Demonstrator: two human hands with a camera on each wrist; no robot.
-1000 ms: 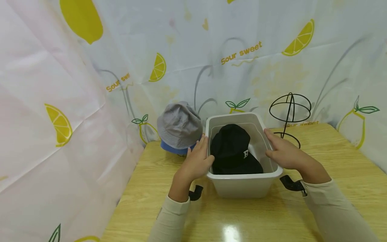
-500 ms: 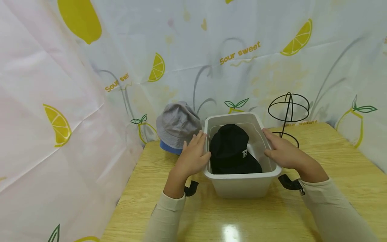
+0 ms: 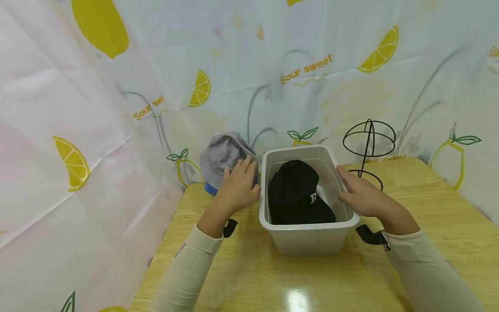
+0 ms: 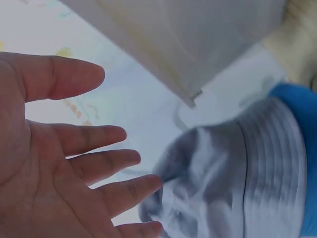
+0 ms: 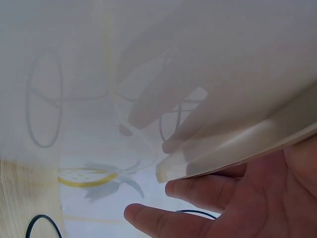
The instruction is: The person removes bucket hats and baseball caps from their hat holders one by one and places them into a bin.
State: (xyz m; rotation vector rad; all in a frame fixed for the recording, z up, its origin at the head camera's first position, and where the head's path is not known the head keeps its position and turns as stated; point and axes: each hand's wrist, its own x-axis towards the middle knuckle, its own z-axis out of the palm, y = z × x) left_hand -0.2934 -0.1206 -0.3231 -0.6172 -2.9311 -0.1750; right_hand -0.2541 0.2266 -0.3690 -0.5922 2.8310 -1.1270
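A black cap [image 3: 295, 190] with a white letter lies in a white plastic bin [image 3: 312, 242] on the table. In the head view my right hand [image 3: 364, 195] holds the bin's right rim, thumb over the edge. The right wrist view shows fingers [image 5: 198, 193] outside the bin's rim [image 5: 237, 141]; the thumb is hidden there. My left hand [image 3: 238, 186] is spread in front of a grey bucket hat [image 3: 224, 151], which sits on something blue [image 3: 210, 189]. In the left wrist view the left fingers [image 4: 126, 191] are straight and hold nothing; whether they touch the hat [image 4: 213, 168] I cannot tell.
A black wire hat stand [image 3: 366, 149] rises behind the bin on the right. A lemon-printed curtain [image 3: 234, 56] hangs behind and to the left of the wooden table [image 3: 249, 268].
My left hand has moved off the bin's left rim, leftward to the grey bucket hat, with its fingers spreading. My right hand stays on the bin's right rim.
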